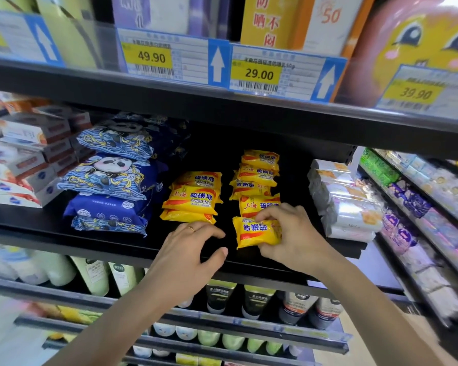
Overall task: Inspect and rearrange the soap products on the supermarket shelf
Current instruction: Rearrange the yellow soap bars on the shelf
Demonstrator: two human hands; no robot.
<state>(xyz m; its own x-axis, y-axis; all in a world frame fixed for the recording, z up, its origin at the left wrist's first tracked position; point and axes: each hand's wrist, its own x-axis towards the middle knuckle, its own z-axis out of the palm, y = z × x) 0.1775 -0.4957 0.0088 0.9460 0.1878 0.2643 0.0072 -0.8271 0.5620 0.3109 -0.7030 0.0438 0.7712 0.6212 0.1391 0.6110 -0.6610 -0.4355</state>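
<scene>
Between my right hand's (288, 233) curled fingers (271, 210) and thumb sits a yellow soap packet (257, 231), printed upside down, just before its stack (258, 180). I judge I'm mid-rearranging; next it needs turning and stacking. Beside it, my left hand (188, 249) hovers, fingers loosely spread, holding nothing, above the shelf edge (117, 247).

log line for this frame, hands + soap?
right hand: grips yellow plastic-wrapped soap bar, label upside down | left hand: open, empty | black metal shelf: two yellow soap stacks

Bright even store light, sharp centre, blurred bowed edges, dark shelf recess
</scene>
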